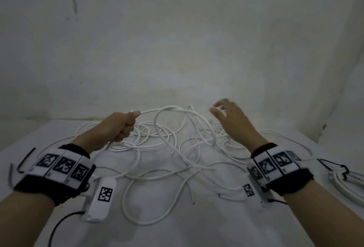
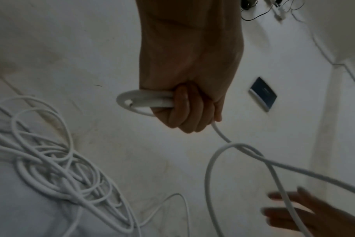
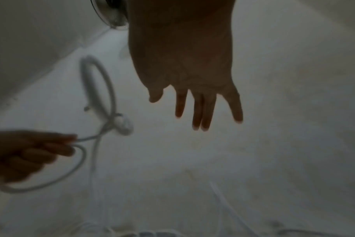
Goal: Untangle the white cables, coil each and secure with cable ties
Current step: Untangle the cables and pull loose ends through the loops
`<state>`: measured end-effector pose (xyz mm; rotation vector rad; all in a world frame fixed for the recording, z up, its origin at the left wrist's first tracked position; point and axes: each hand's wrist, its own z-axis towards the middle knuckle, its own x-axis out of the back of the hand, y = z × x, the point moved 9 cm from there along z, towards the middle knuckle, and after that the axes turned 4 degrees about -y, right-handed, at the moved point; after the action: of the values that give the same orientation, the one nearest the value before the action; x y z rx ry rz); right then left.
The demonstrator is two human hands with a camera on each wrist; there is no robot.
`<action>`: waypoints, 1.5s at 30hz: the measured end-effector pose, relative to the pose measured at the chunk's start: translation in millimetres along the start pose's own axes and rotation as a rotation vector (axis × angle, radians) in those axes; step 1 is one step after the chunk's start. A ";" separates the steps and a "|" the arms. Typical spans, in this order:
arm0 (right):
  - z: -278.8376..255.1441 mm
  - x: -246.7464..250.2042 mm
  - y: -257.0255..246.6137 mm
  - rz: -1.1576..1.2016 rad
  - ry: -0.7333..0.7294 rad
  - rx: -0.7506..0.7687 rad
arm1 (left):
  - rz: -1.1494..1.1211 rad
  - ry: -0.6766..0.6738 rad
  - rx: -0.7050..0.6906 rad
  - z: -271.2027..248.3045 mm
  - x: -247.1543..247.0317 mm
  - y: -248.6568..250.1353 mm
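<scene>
A tangle of white cables [image 1: 167, 144] lies across the white table [image 1: 216, 217]. My left hand [image 1: 122, 126] is curled into a fist round one white cable [image 2: 150, 102], lifted above the heap; a short loop sticks out of the fist and the strand [image 1: 167, 109] runs right in a raised arc. My right hand [image 1: 226, 116] hovers over the right side of the tangle, fingers spread and straight [image 3: 205, 110], holding nothing. A coiled white cable [image 1: 348, 183] bound with a black tie [image 1: 334, 168] lies at the right edge.
Loose black cable ties [image 1: 25, 160] lie at the table's left edge. A pale wall [image 1: 177, 39] rises right behind the table. Loose cable ends [image 1: 193, 197] trail toward the near side between my forearms. A dark wall plate [image 2: 262, 93] shows in the left wrist view.
</scene>
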<state>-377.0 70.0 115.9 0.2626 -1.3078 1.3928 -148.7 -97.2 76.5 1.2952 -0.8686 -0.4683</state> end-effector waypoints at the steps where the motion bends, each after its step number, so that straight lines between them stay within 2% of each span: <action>1: -3.9 -10.2 -25.0 0.177 -0.130 0.075 | -0.033 0.004 -0.031 -0.7 -4.2 8.6; 3: -9.4 -37.0 -44.7 0.597 -0.407 0.026 | -0.169 0.009 -0.073 -2.1 -10.2 23.2; 5: -10.2 -52.4 -50.2 0.883 -0.517 -0.054 | -0.349 -0.004 -0.082 -2.8 -14.6 32.3; 7: -7.6 -67.0 -53.9 0.868 -0.571 -0.027 | -0.515 -0.029 -0.070 -1.9 -18.7 37.9; 10: -20.8 -92.3 -71.8 0.597 -0.681 0.100 | -0.648 -0.017 -0.018 1.7 -19.6 37.4; 11: -24.1 -94.0 -79.1 0.531 -0.651 0.185 | -0.639 -0.002 0.008 2.7 -17.8 34.1; 15: -21.8 -42.2 -98.0 0.204 -0.158 0.577 | -0.359 0.001 0.138 -0.1 -4.3 5.0; 17: -18.5 -10.0 -94.0 0.082 -0.020 0.627 | -0.184 -0.051 0.206 -6.1 2.3 -13.8; 19: -14.3 22.8 -83.5 -0.003 0.123 0.605 | -0.071 -0.118 0.266 -13.2 6.6 -30.5; 21: -10.3 48.7 -71.3 0.031 0.240 0.566 | 0.040 -0.148 0.303 -18.2 12.0 -43.4; 23: 0.5 67.1 -48.7 0.077 0.332 0.461 | 0.142 -0.167 0.326 -22.6 15.8 -53.4; 26: 16.9 91.3 17.8 0.006 0.435 0.050 | 0.105 -0.186 0.350 -32.5 22.4 -64.0; 28: 15.3 93.3 71.0 -0.116 0.383 -0.268 | -0.035 -0.188 0.351 -40.0 27.8 -65.4; 29: 12.6 88.0 92.4 -0.161 0.328 -0.369 | -0.104 -0.191 0.342 -42.8 29.1 -63.8; 31: 10.3 66.3 119.8 -0.238 0.201 -0.460 | -0.207 -0.213 0.328 -45.3 23.9 -57.6; 32: 10.5 53.2 122.4 -0.318 0.136 -0.443 | -0.238 -0.231 0.324 -44.8 17.8 -54.5; 34: 14.5 25.1 106.5 -0.565 0.020 -0.307 | -0.269 -0.281 0.315 -40.1 0.0 -48.7; 36: 17.0 0.8 76.9 -0.765 -0.007 -0.145 | -0.259 -0.338 0.295 -33.0 -21.9 -41.7; 38: 17.6 -24.4 43.3 -0.817 -0.032 0.029 | -0.230 -0.400 0.256 -25.8 -44.6 -34.5; 42: 0.6 -89.8 -20.8 -0.801 -0.252 0.462 | -0.261 -0.456 0.150 -15.3 -70.5 -17.6; 45: -17.8 -118.6 -50.2 -0.883 -0.248 0.759 | -0.392 -0.495 0.098 -16.5 -71.3 -1.0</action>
<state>-289.2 5.1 45.3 1.3777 -0.6206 1.0152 -179.4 -34.6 54.4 1.4732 -1.0542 -1.1000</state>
